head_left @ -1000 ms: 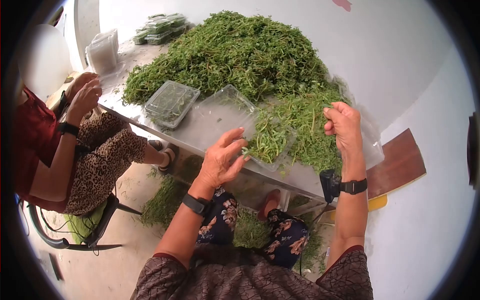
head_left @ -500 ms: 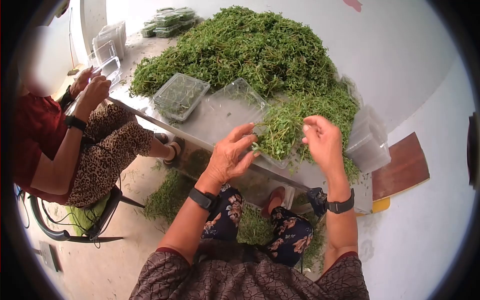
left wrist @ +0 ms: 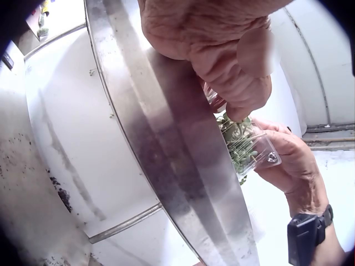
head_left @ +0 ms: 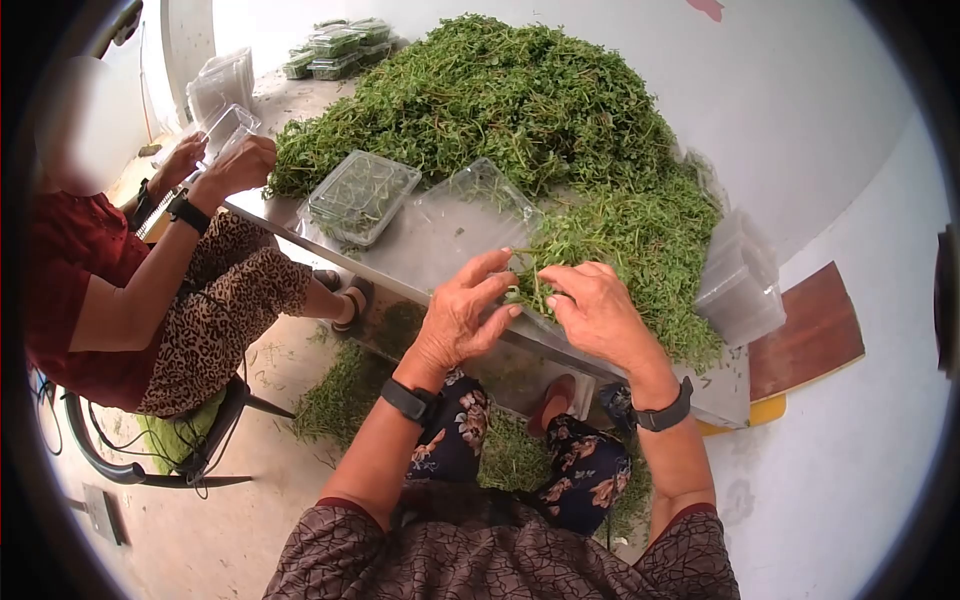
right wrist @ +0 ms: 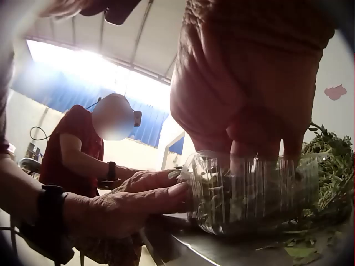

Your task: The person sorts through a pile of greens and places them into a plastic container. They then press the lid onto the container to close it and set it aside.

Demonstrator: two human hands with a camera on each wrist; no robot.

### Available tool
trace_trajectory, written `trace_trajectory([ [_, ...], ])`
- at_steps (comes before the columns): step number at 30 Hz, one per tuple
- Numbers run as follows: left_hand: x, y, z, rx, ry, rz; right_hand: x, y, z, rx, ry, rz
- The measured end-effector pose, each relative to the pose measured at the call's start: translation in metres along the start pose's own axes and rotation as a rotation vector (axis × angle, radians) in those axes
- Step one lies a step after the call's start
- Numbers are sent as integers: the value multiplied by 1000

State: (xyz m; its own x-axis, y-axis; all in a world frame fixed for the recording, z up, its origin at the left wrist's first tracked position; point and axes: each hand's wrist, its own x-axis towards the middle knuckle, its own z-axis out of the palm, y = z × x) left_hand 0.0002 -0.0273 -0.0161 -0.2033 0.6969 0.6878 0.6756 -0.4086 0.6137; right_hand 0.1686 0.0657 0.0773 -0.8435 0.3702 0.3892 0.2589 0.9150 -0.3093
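A clear plastic box (right wrist: 249, 194) filled with green leafy stems stands at the table's front edge. My left hand (head_left: 465, 305) lies at the box's left side, thumb and fingers apart, fingertips right at its wall. A small leaf (right wrist: 175, 174) shows by its thumb in the right wrist view. My right hand (head_left: 605, 315) is over the box from the right, its fingers (right wrist: 255, 149) reaching down inside the wall onto the stems. The box's open lid (head_left: 490, 185) extends toward the back. Loose stems (head_left: 640, 250) lie just beyond my right hand.
A large heap of greens (head_left: 500, 100) covers the back. A closed filled box (head_left: 362, 197) lies at left, with stacked filled boxes (head_left: 335, 45) behind. Nested empty boxes (head_left: 742, 280) stand at right. At left, another person (head_left: 100, 290) sits holding a clear box (head_left: 228, 135).
My right hand has come from the loose greens at right, leftward to the box. The left hand has stayed beside the box. The other person has moved a clear box toward the table.
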Motion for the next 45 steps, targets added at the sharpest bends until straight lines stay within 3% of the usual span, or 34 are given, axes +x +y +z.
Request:
trace_trajectory([
  [2,0,-2,1,-7,9,16,4,-6,1,93,-88,51],
  [9,0,2,-1,-83,-5,-23,7,3,28,203,-19,33],
  [13,0,-2,0,-23,12,23,4,-5,15,115,-43,-26],
  [16,-1,-1,0,-13,26,8,-4,-18,0,30,-67,78],
  [21,0,-1,-1,-31,20,5,-28,-21,-7,74,244,77],
  [29,8,3,-15,-134,-100,14,-82,-17,8,177,419,340],
  [35,21,7,-24,-57,-203,103,-92,-26,33,77,444,223],
  [45,31,14,-15,44,-158,19,-84,-23,49,48,361,117],
])
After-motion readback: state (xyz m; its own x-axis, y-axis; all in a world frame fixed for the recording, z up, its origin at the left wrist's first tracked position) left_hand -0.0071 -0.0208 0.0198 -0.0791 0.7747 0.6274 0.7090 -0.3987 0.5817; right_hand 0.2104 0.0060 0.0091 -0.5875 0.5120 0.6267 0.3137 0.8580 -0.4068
